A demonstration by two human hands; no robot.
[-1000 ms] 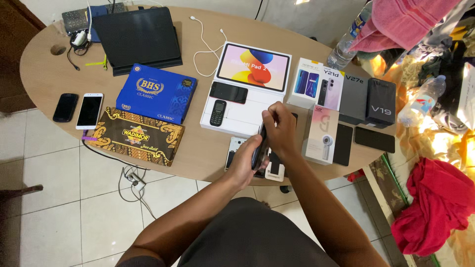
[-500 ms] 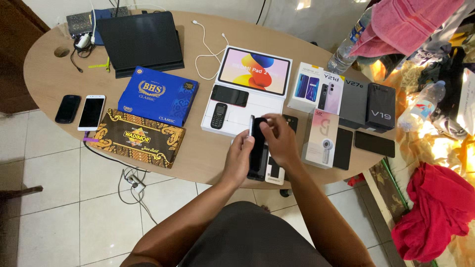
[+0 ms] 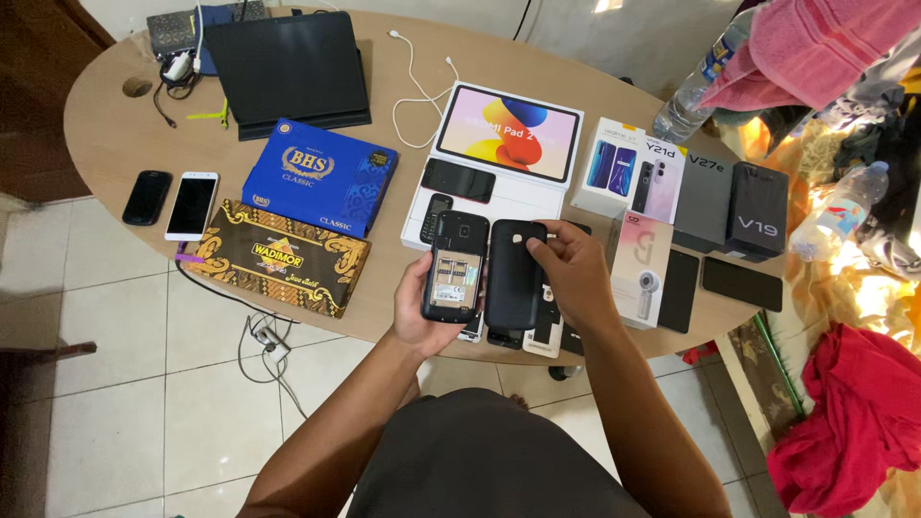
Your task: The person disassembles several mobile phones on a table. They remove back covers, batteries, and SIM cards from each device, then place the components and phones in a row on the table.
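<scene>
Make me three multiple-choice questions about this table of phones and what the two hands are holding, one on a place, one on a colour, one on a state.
1. Where do the black phone and white phone lie side by side?
A. On the tablet box
B. At the table's left edge
C. On the floor

2. What colour is the box just above the black-and-gold box?
A. Blue
B. Red
C. Green

3. In what state is the phone in the left hand?
A. Sealed in wrap
B. Screen lit
C. Back cover off

Answers: 1 B, they rest near the rim left of the boxes. 2 A, its lid is blue. 3 C, its insides show, and the right hand holds the black back cover beside it.
</scene>
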